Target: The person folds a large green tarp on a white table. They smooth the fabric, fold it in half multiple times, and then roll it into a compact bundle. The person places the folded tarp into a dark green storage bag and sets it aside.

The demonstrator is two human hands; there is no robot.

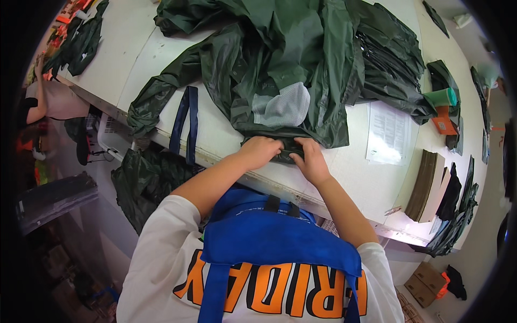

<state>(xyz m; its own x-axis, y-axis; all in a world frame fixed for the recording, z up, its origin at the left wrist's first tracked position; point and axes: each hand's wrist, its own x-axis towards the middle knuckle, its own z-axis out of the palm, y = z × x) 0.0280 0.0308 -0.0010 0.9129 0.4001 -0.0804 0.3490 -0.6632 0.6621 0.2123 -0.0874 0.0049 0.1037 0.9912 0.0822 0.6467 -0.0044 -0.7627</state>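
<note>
A long white surface point(161, 59) runs across the view, seen from above by a person standing at its near edge. Most of its middle is covered by a dark green rain jacket point(280, 64), spread open and crumpled, with one sleeve trailing toward the left edge and a patch of pale grey mesh lining point(283, 105) showing near its lower part. The jacket's bottom hem reaches the near edge of the surface, right where both hands meet it.

The left hand point(261, 152) is curled into a closed grip on the hem, fingers bunched over the dark fabric. The right hand point(311, 159) lies just beside it, fingers pressed down and folded onto the same hem, thumb toward the left hand; the fabric sits under and between both grips.

A stack of folded dark green garments point(388, 59) lies behind the jacket toward the right. A dark blue strap point(186, 124) hangs over the near edge at the left. A white printed sheet point(388, 132) lies to the right of the hands, and beyond it, near the right edge, stand a teal cylinder point(441, 97) and a small orange box point(442, 123).
</note>
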